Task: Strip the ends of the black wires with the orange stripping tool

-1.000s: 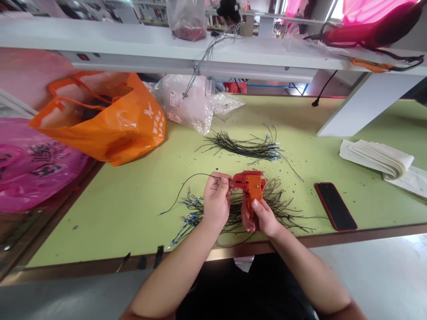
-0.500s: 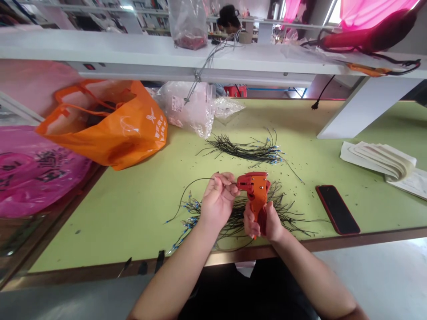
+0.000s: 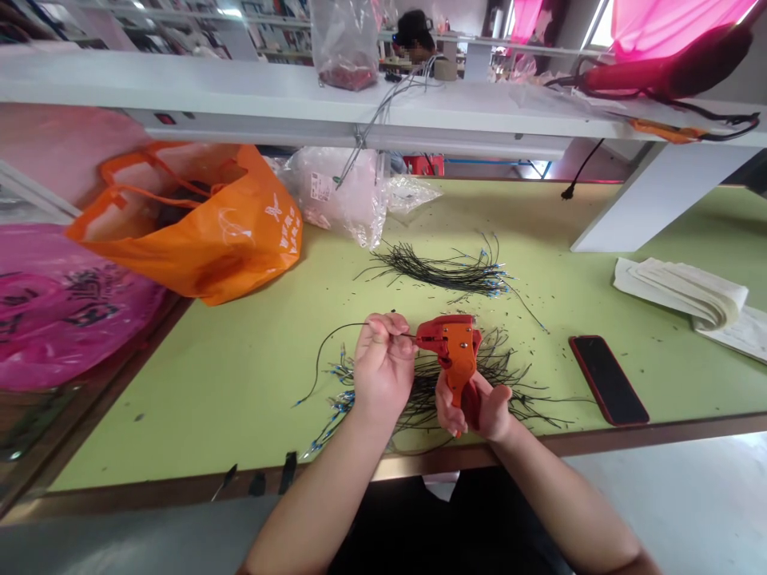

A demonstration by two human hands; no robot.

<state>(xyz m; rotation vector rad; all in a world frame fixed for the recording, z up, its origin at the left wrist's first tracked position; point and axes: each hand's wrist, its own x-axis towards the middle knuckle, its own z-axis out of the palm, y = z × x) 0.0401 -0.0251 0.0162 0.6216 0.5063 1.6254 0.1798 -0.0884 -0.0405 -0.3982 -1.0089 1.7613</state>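
Observation:
Between the fingertips of my left hand [image 3: 384, 363] is a thin black wire [image 3: 323, 345], its tail curving left to a blue tip. The wire's other end meets the jaw of a red and orange wire stripper [image 3: 460, 351]; how far it sits inside I cannot tell. My right hand [image 3: 479, 407] holds the stripper by its handles, thumb lifted off to the side. Under both hands lies a bundle of black wires [image 3: 425, 399] with blue ends at the left. Farther back rests a second wire bundle [image 3: 437, 270], blue ends to the right.
A phone [image 3: 608, 379] and folded papers [image 3: 683, 291] lie at the right. An orange bag [image 3: 240, 231], a pink bag [image 3: 72, 311] and a clear plastic bag [image 3: 344, 196] stand left and behind. A white shelf [image 3: 252, 92] crosses above the table; a person sits beyond.
My left hand has drawn slightly left with the wire. The stripper has tipped and shifted a little left, and my right thumb has opened away from its handle.

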